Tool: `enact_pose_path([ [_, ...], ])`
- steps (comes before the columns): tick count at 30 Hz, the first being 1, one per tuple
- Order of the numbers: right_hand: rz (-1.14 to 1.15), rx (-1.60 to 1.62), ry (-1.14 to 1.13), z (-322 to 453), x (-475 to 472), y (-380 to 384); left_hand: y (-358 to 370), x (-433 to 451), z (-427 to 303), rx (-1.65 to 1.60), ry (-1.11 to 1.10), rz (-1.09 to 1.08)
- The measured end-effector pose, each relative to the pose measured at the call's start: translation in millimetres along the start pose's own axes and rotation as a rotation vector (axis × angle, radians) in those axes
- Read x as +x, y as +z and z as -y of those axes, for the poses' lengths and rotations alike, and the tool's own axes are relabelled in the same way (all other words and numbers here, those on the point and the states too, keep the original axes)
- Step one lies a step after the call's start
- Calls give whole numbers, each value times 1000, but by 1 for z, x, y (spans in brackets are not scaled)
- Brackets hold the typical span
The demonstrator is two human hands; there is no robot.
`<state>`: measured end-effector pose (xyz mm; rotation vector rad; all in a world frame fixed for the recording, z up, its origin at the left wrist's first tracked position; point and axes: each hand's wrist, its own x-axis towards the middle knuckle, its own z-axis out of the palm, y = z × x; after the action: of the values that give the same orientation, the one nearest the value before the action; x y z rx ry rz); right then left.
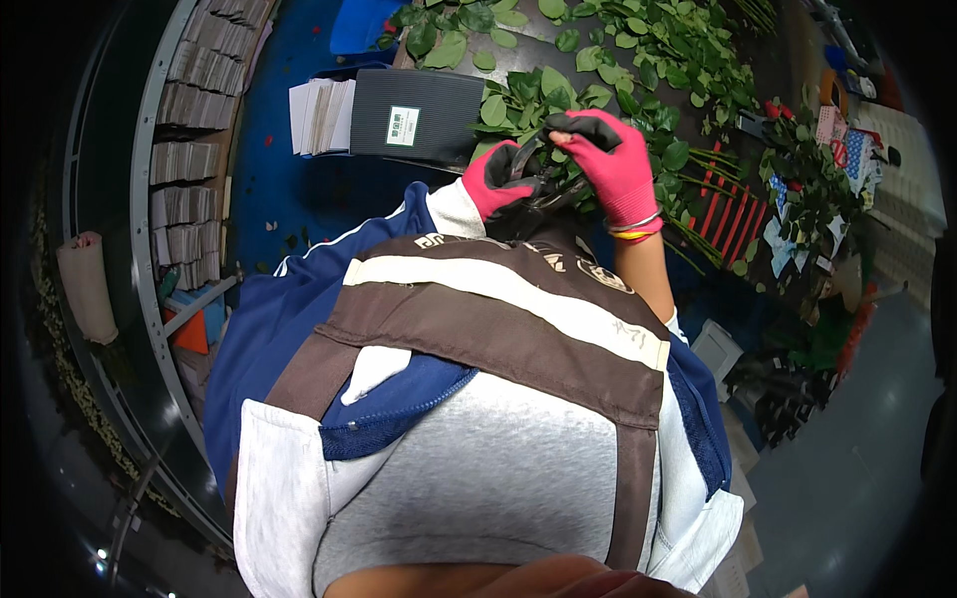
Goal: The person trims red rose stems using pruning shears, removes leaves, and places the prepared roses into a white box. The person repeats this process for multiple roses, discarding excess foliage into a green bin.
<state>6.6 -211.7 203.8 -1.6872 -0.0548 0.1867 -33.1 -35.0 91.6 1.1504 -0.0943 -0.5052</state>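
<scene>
My left hand (499, 183), in a pink glove with a dark palm, is curled around a dark shiny item (528, 158) in front of my apron. Its kind cannot be made out. My right hand (609, 161), gloved alike, is bent just right of it with thumb and fingers drawn together. A bare fingertip shows there; whether anything is pinched is unclear. Leafy green cut stems (549, 93) lie just beyond both hands. Further stems (718, 176) stretch out to the right, beside my right wrist.
A dark ribbed box (419, 90) with a label stands left of the leaves, next to a stack of white cards (321, 116). Shelving with card bundles (191, 105) runs along the left. Red slats (736, 224) and patterned paper scraps (781, 243) lie at right.
</scene>
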Motion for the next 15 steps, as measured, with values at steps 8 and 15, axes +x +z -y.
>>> enact_pose_path([
  [8, -152, 30, 18, -9, 14, -17, 9, 18, -14, -100, 14, -15],
  [15, -5, -250, 56, 8, 17, -27, 38, 24, -4, -163, 20, -50],
])
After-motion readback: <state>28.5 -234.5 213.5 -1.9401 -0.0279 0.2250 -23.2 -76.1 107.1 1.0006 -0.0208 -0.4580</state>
